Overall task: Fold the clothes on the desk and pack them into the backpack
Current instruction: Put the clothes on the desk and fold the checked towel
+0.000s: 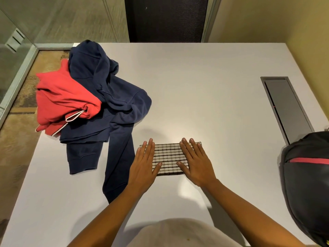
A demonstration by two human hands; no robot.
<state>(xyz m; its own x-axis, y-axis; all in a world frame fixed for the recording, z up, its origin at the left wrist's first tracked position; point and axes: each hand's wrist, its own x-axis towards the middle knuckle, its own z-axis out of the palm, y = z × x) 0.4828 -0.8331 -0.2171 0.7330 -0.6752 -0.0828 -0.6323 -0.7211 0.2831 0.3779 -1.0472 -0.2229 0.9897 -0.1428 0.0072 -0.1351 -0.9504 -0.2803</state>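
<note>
A small checked cloth (pixel 169 156), white with dark lines, lies folded into a flat rectangle on the white desk (pixel 204 97) in front of me. My left hand (pixel 144 164) presses flat on its left end with straight fingers. My right hand (pixel 195 163) lies flat on its right end the same way. A crumpled navy hoodie (pixel 110 97) sprawls at the desk's left side, one sleeve reaching down towards my left forearm. A bunched red garment (pixel 62 97) with white trim sits against the hoodie's left edge. The black backpack (pixel 308 179) with a red stripe stands at the right edge.
A grey cable hatch (pixel 288 107) is set into the desk at the right, just behind the backpack. Walls close the desk in at the back and right. Carpeted floor shows past the desk's left edge.
</note>
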